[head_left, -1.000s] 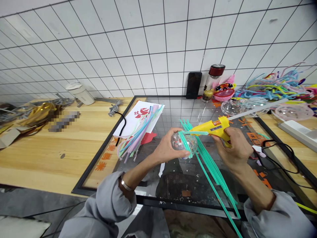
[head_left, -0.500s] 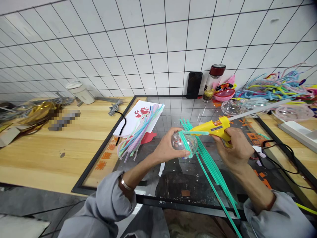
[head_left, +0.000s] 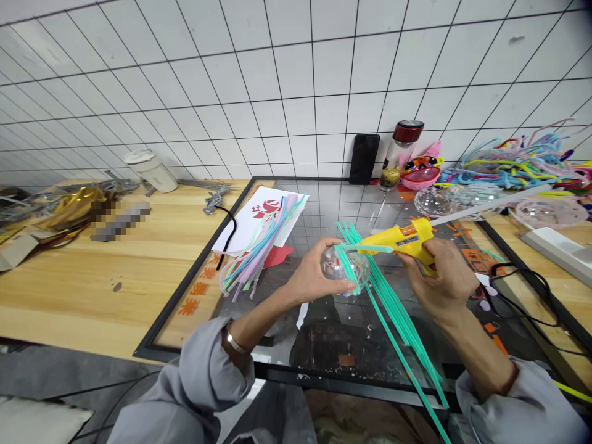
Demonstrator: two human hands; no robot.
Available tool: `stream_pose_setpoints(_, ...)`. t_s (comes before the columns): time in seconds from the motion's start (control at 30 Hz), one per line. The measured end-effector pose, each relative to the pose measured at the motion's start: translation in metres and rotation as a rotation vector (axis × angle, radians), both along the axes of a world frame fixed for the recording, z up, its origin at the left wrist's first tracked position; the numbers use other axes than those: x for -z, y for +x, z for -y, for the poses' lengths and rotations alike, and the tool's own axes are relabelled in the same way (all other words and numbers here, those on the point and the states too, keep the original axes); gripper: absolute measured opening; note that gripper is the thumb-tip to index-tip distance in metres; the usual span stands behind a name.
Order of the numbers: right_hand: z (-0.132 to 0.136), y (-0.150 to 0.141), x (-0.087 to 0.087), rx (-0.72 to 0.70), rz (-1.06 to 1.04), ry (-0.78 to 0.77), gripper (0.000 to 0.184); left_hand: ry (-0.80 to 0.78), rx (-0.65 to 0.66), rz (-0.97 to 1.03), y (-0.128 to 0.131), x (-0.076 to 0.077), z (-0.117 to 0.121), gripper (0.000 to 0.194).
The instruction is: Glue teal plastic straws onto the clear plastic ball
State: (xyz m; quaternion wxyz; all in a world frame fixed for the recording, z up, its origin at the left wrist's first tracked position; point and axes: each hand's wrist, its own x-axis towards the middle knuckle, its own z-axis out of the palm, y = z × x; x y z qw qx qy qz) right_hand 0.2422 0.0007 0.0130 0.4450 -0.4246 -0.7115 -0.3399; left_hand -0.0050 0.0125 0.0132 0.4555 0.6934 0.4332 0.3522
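My left hand [head_left: 319,271] is closed round a clear plastic ball [head_left: 332,265], with thumb and fingers at its sides. A teal pipe cleaner [head_left: 346,262] crosses the ball's face, and its free end sticks out to the right. In my right hand [head_left: 444,277] is a yellow hot glue gun [head_left: 400,240], a long translucent glue stick [head_left: 490,202] rising from its back. The gun's nozzle points left at the ball, partly behind the free teal end, so I cannot tell if it touches. Below and right of the ball lies a bundle of teal pipe cleaners [head_left: 400,311].
Pastel pipe cleaners [head_left: 263,246] lie on white paper [head_left: 245,216] left of the ball. A phone [head_left: 364,159] and a glass bottle [head_left: 400,154] stand at the wall. A tangled pipe cleaner pile [head_left: 513,160], a power strip [head_left: 562,250] and a black cord [head_left: 527,296] are right.
The glue gun and my right hand have shifted very slightly right. My left hand keeps its hold on the ball; the view itself moved a little.
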Motion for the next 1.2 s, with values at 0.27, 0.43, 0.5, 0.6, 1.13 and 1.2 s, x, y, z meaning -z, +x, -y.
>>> stream_pose_setpoints(0.27,0.0006,-0.0020,0.0005,-0.005,-0.016,-0.007,0.022,0.020,-0.005,-0.016,0.0007,-0.0019,0.0012,0.072)
stream_pose_setpoints(0.43,0.0000,-0.0019,0.0013,-0.016,-0.026,-0.004,0.021,0.024,0.006,0.002,0.0003,-0.0020,0.0012,0.073)
stream_pose_setpoints(0.5,-0.0002,-0.0019,0.0005,-0.027,-0.024,-0.002,0.021,0.027,0.005,0.005,0.0003,-0.0017,0.0011,0.074)
stream_pose_setpoints(0.6,-0.0004,-0.0014,-0.0009,-0.026,-0.005,0.006,0.022,0.023,0.000,-0.015,0.0005,-0.0017,0.0009,0.074)
stream_pose_setpoints(1.13,0.0018,0.0008,0.0013,0.027,0.000,-0.021,0.023,-0.004,-0.001,-0.016,-0.0002,-0.0025,0.0013,0.074)
stream_pose_setpoints(1.2,0.0015,0.0012,0.0022,0.045,-0.012,-0.037,0.022,-0.001,-0.003,-0.025,-0.0005,-0.0030,0.0014,0.074)
